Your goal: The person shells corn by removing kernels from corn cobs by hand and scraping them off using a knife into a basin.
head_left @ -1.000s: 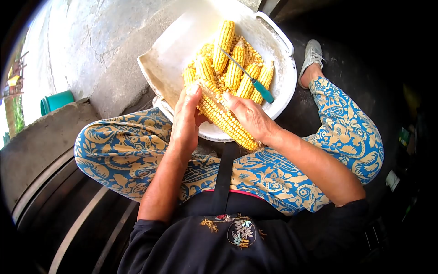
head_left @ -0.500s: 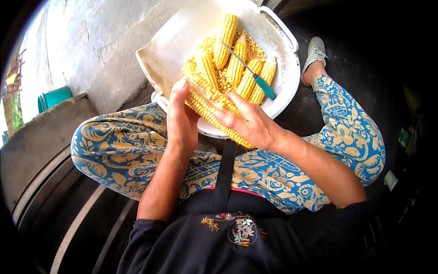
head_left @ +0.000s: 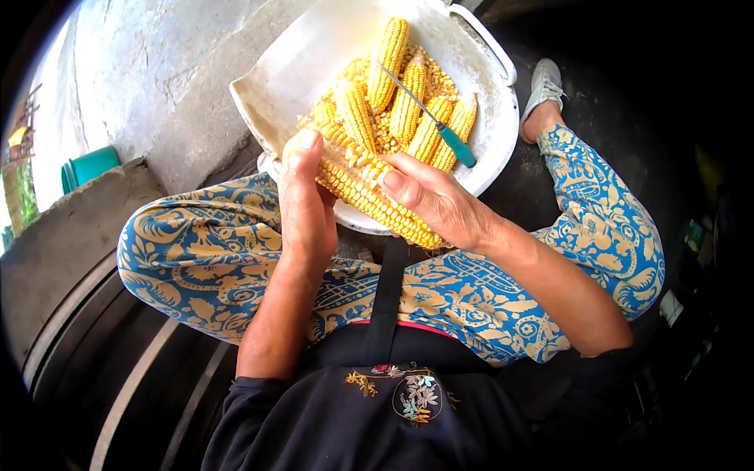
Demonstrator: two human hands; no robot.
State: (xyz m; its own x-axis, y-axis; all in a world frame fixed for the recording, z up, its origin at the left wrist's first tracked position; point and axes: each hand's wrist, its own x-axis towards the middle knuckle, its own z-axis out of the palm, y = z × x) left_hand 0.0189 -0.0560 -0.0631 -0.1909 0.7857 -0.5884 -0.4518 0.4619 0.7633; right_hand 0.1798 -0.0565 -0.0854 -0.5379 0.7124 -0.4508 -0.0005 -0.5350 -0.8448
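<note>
An ear of corn (head_left: 373,188) lies slanted between both hands above the near rim of a white tub (head_left: 275,90). A bare strip without kernels runs along part of it. My left hand (head_left: 305,192) is closed round its upper left end, the thumb lying along the top. Closer to the other end, my right hand (head_left: 440,200) grips it with the thumb pressed on the kernels. Inside the tub, several whole ears (head_left: 405,98) rest on loose kernels (head_left: 385,135). A screwdriver-like tool with a green handle (head_left: 455,144) and thin metal shaft lies across them.
My crossed legs in patterned trousers (head_left: 212,243) border the tub's near side. A green bucket (head_left: 90,169) stands at the left by a low concrete ledge (head_left: 86,206). Dark curved bands (head_left: 133,385) lie at lower left. One shoe (head_left: 546,86) is at the right.
The ear has turned a little in my hands, showing more of its bare strip and loosened kernels. My right thumb has shifted slightly up and right.
</note>
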